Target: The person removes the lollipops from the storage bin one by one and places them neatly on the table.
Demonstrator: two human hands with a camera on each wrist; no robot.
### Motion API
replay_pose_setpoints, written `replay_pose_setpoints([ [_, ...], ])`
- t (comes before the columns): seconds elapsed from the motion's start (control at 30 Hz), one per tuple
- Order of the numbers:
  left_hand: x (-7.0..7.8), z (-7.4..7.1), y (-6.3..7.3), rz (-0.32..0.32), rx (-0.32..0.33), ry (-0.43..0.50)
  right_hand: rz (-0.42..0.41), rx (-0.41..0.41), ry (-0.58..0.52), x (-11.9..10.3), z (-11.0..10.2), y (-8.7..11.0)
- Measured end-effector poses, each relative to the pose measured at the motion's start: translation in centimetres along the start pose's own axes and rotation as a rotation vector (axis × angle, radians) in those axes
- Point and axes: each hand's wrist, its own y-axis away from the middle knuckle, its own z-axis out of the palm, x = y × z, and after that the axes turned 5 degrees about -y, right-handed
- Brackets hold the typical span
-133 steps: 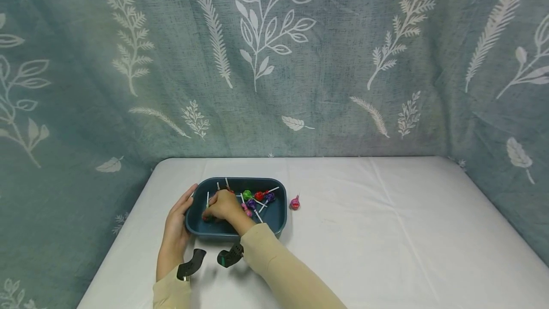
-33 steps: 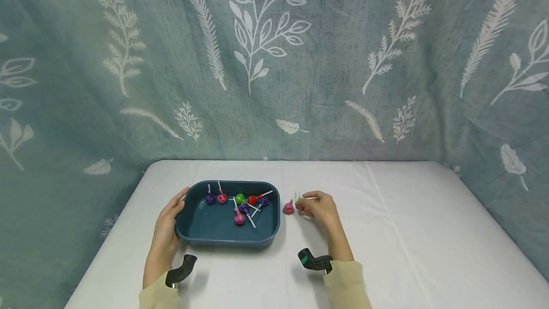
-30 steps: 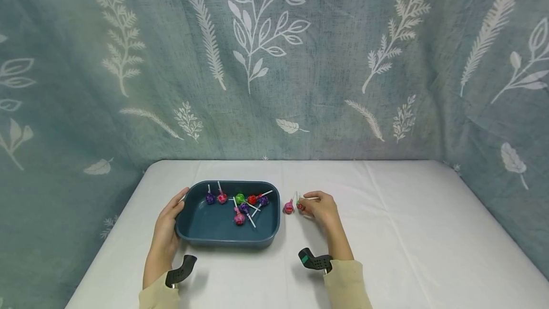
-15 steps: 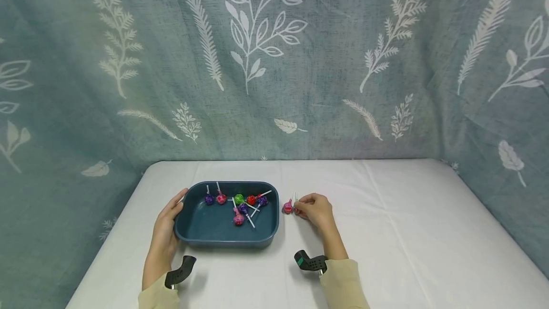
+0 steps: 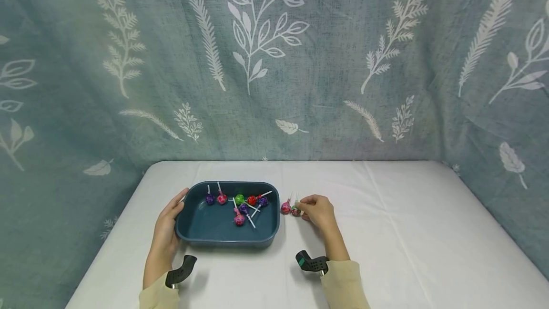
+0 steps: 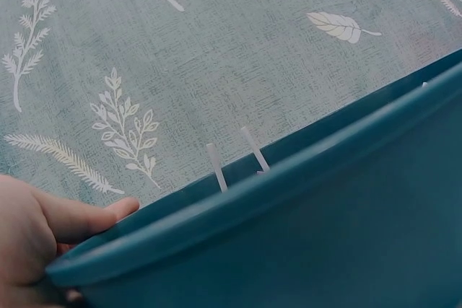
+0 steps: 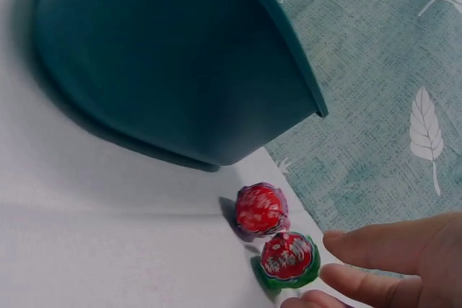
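Note:
My left hand [image 5: 166, 232] rests along the left end of a dark blue-green tray [image 5: 206, 229], its fingers extended beside the rim. In the left wrist view that hand [image 6: 43, 232] touches the rim's corner. My right hand [image 5: 319, 211] is on the tablecloth right of the tray, its fingertips at a red-and-green wrapped lollipop [image 5: 296, 211]. In the right wrist view, the fingertips [image 7: 339, 243] lie beside this lollipop's head, whose stick is hidden. A pink-red lollipop [image 5: 285, 208] stands close to it on the tray side. Both sticks point up and back.
Inside the tray lie several wrapped lollipops: a purple one [image 5: 209, 199] and a pink one [image 5: 221, 198] at back left, a green one [image 5: 239, 199] and others crossed at right. A white cloth [image 5: 407, 242] covers the table. Behind hangs a leaf-patterned curtain [image 5: 326, 61].
My right hand has gone from inside the tray to the table at its right, bringing the red-and-green lollipop beside the pink-red one. Its fingers have just drawn slightly right, uncovering the candy. Left hand stays.

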Motion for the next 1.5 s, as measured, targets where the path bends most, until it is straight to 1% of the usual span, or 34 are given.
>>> replay_pose_setpoints([
  [0.1, 0.2, -0.1, 0.1, 0.004, -0.009, 0.007, -0.001, -0.007, -0.013, 0.0, 0.0, 0.0],
  [0.2, 0.2, -0.3, 0.2, -0.001, -0.016, 0.009, 0.018, -0.01, -0.019, 0.1, 0.0, 0.1],
  [0.33, 0.0, -0.4, 0.3, -0.018, -0.005, 0.001, 0.026, -0.018, -0.028, 0.2, -0.1, 0.2],
  [0.67, -0.2, -0.4, 0.2, -0.02, 0.011, -0.011, -0.024, 0.005, -0.026, -0.8, -0.6, 0.5],
  [0.9, -0.2, -0.4, 0.1, -0.012, 0.015, -0.018, -0.08, -0.002, -0.076, -1.8, -0.8, 0.6],
  [1.03, -0.3, -0.3, 0.0, -0.007, 0.027, -0.032, -0.125, -0.033, -0.145, -2.7, -0.6, 1.1],
  [1.17, -0.4, -0.2, 0.0, -0.008, 0.034, -0.033, -0.148, -0.085, -0.216, -3.8, 0.3, 1.8],
  [1.37, -0.3, 0.0, 0.0, -0.02, 0.041, -0.026, -0.13, -0.217, -0.253, -5.2, 2.2, 2.5],
  [1.5, -0.3, 0.0, -0.2, -0.019, 0.04, -0.022, -0.159, -0.301, -0.251, -6.0, 3.5, 2.7],
])
